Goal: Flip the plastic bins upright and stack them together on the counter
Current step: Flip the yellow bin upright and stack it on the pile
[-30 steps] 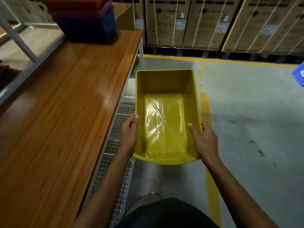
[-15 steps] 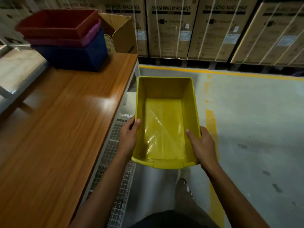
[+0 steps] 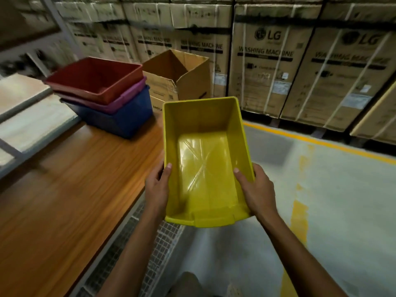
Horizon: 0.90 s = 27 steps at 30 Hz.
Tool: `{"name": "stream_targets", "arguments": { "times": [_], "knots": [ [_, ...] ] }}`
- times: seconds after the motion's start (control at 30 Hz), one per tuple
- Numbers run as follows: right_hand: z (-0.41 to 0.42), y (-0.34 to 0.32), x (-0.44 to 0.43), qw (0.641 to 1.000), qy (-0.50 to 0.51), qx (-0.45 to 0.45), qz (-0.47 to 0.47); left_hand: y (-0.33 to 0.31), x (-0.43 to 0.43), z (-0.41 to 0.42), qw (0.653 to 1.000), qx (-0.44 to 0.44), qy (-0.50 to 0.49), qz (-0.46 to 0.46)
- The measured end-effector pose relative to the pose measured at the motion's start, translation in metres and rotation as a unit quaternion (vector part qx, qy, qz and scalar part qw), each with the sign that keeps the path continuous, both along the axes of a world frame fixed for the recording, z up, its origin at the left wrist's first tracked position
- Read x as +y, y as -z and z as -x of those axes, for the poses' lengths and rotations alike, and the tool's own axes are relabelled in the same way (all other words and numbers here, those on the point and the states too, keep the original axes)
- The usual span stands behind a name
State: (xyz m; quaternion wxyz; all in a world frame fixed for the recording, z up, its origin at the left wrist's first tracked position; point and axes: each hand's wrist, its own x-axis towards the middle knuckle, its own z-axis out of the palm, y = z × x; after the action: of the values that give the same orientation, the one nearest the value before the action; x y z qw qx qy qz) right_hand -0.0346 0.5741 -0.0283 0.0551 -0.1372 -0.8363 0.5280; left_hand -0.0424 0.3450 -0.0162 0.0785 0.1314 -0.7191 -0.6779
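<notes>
I hold a yellow plastic bin (image 3: pixel 203 159) upright and empty in the air, just right of the wooden counter (image 3: pixel 64 200). My left hand (image 3: pixel 157 186) grips its left wall and my right hand (image 3: pixel 256 190) grips its right wall, thumbs inside. At the counter's far end stands a stack of three upright bins: a red bin (image 3: pixel 94 79) on top, a purple bin (image 3: pixel 128 97) under it and a blue bin (image 3: pixel 120 116) at the bottom. The stack lies ahead and to the left of the yellow bin.
An open cardboard box (image 3: pixel 177 76) stands behind the stack. Strapped washing-machine cartons (image 3: pixel 270 67) line the back wall. A wire mesh shelf (image 3: pixel 128 243) runs below the counter's edge. Grey floor with yellow lines (image 3: pixel 300 206) spreads to the right.
The view has tilted up and moved closer to the stack. The yellow bin, held by both hands, has come forward toward the counter's far end.
</notes>
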Motion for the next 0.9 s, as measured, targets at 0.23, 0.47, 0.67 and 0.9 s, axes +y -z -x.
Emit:
{"name": "stream_targets", "arguments": {
  "times": [0.23,0.47,0.67,0.9],
  "knots": [
    [0.098,-0.029,-0.005,0.992,-0.076,0.104,0.013,-0.036,0.001,0.060,0.991,0.101,-0.088,0.015],
    [0.207,-0.086,-0.047,0.964,-0.178,0.185,0.064,-0.090,-0.029,0.119,0.960,0.205,-0.190,0.024],
    [0.296,-0.148,-0.101,0.925,-0.282,0.237,0.097,-0.144,-0.073,0.169,0.924,0.273,-0.262,0.043],
    [0.380,-0.200,-0.169,0.889,-0.358,0.271,0.090,-0.199,-0.121,0.222,0.907,0.289,-0.301,0.062]
  ]
}}
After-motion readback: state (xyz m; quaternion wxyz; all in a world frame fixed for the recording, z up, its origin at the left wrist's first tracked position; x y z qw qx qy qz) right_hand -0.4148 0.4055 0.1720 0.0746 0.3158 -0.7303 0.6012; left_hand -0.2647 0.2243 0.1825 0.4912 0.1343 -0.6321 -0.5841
